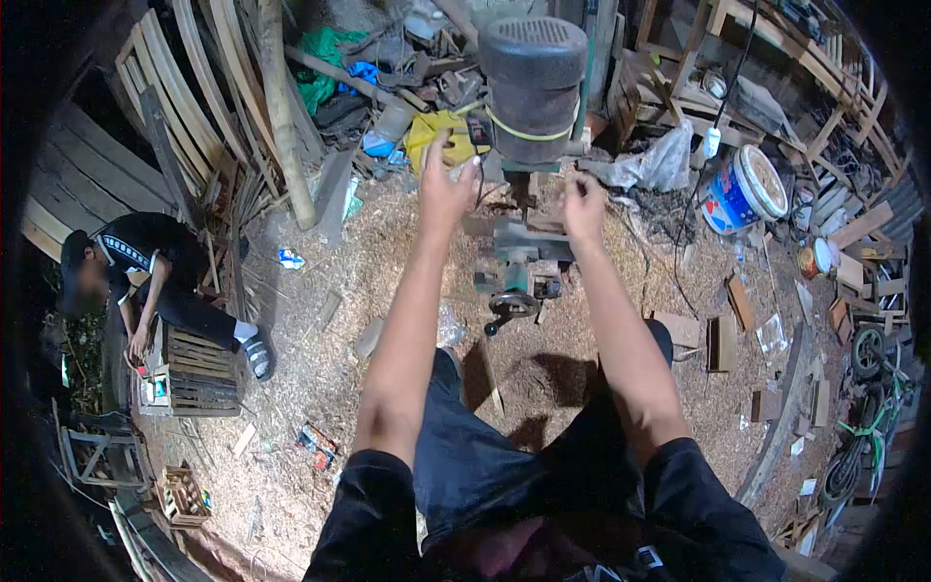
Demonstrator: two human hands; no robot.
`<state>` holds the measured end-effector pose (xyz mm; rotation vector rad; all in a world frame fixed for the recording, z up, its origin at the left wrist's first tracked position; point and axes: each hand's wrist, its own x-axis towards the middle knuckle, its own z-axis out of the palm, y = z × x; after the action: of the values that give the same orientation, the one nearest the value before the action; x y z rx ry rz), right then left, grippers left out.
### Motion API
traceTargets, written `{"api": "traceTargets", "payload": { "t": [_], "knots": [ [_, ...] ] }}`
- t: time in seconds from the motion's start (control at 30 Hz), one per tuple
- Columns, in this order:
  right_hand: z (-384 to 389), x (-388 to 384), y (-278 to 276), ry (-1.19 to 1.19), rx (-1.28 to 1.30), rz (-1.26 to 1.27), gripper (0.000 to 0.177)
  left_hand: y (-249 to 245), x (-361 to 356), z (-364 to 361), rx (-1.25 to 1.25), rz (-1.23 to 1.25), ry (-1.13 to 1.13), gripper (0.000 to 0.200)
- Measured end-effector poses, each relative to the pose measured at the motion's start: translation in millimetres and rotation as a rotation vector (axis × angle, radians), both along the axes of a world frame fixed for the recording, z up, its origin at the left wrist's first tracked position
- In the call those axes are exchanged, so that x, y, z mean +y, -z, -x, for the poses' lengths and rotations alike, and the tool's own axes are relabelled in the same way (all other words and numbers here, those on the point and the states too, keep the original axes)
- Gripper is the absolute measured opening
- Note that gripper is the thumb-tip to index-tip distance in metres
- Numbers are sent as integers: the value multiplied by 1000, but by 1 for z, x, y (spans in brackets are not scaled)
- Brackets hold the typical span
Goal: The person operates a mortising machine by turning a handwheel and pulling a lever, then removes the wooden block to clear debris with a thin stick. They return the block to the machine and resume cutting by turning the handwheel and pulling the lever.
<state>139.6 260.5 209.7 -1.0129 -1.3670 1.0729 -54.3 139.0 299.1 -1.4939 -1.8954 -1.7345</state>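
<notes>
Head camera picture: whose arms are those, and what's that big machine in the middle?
This one picture comes from a camera worn on a person's head, looking forward and down. The two bare arms belong to that person. The left hand is raised on one side of the machine, and the right hand is on the other side. The left looks open; I can't tell whether the right holds anything.

The machine has a dark drum on top, probably its motor, and a small wheel lower down. What look like pale wood shavings cover much of the ground. Off to the left, another person leans beside a slatted wooden box.
</notes>
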Motion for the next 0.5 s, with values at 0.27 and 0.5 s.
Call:
{"api": "traceTargets", "payload": {
  "t": [0.27,0.5],
  "knots": [
    [6,68,-150,174,97,-327,31,-42,29,40,310,192,74,46],
    [35,171,-243,109,-158,-308,99,-68,24,33,289,155,104,26]
  ]
}}
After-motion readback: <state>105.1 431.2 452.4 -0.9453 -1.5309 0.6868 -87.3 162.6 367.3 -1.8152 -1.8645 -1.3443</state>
